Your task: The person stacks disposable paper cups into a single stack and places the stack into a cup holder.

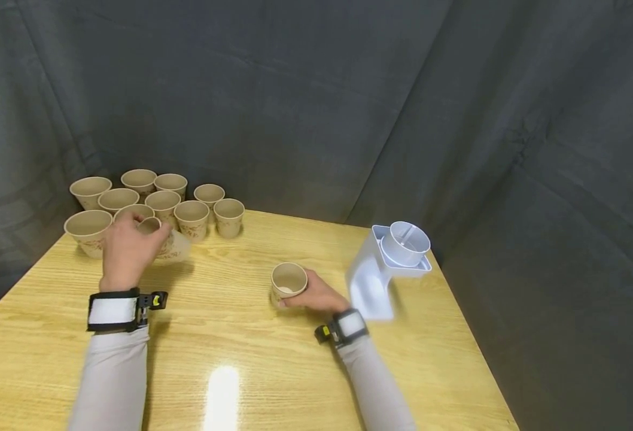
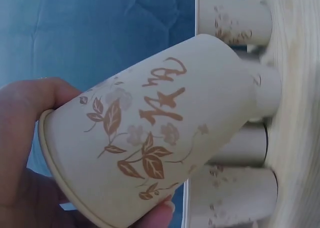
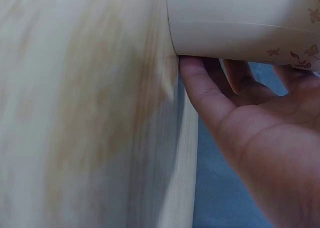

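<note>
My left hand (image 1: 127,251) grips a beige paper cup (image 1: 174,246) near its rim, holding it tilted in front of a group of similar cups. The left wrist view shows brown leaf and flower prints and lettering on this paper cup (image 2: 145,123). Near the middle of the table, my right hand (image 1: 319,293) holds another beige paper cup (image 1: 288,281) from its right side, mouth up. In the right wrist view, fingers (image 3: 205,91) lie along that cup (image 3: 240,28), low by its base and close to the tabletop.
Several upright paper cups (image 1: 229,216) stand in rows at the back left. A white plastic stand (image 1: 367,281) with a round cylinder (image 1: 407,242) on top is to the right. Dark curtains (image 1: 273,108) border the wooden table (image 1: 252,347) behind and on the right.
</note>
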The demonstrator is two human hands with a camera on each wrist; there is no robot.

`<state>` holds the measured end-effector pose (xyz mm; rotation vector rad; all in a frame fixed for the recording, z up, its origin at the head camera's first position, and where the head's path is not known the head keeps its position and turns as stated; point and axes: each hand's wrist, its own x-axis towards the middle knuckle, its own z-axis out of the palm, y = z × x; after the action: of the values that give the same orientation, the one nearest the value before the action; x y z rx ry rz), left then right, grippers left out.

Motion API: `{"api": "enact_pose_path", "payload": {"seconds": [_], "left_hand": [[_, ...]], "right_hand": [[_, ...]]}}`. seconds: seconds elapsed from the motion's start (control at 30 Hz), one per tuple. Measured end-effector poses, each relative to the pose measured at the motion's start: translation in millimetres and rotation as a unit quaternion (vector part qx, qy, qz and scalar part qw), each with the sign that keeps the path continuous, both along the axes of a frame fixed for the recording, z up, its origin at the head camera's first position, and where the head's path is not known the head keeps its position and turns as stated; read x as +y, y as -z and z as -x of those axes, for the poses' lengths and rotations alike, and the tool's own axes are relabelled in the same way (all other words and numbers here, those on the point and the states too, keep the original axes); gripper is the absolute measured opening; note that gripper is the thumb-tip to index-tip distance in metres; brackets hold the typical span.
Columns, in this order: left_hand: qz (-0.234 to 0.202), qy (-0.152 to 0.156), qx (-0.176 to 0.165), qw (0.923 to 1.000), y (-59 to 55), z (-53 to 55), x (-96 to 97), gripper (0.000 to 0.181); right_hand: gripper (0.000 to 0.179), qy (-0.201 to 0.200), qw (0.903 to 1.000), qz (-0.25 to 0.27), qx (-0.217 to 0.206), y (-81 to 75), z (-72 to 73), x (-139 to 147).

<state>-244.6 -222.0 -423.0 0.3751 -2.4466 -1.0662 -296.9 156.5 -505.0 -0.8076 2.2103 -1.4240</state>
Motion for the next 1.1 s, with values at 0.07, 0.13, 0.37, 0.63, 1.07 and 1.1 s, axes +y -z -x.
{"api": "enact_pose_path", "payload": {"seconds": [0.07,0.13,0.37,0.63,1.07,1.1], "left_hand": [[0.008,0.016,0.013,0.9997,0.2,2.6,4.3,0.053],[0.013,0.040,0.026,0.9988,0.5,4.9,8.3,0.051],[-0.007,0.145,0.073,0.9867,-0.9,12.6,26.3,0.046],[-0.016,0.213,0.101,0.9717,0.4,21.3,49.6,0.041],[-0.005,0.313,0.185,0.9314,4.2,30.1,81.3,0.038],[-0.005,0.320,0.188,0.9284,4.4,30.7,84.2,0.039]], "right_hand": [[0.073,-0.001,1.0000,0.002,-0.004,0.3,-0.2,-0.5],[0.072,-0.003,1.0000,0.003,-0.005,0.8,-0.4,-0.7],[0.071,-0.007,0.9998,0.013,-0.011,1.6,0.7,-0.4],[0.071,-0.012,0.9996,0.019,-0.015,0.9,2.0,1.4],[0.070,-0.007,0.9996,0.022,-0.013,2.7,3.5,2.5],[0.070,-0.006,0.9997,0.020,-0.012,2.7,4.2,2.6]]}}
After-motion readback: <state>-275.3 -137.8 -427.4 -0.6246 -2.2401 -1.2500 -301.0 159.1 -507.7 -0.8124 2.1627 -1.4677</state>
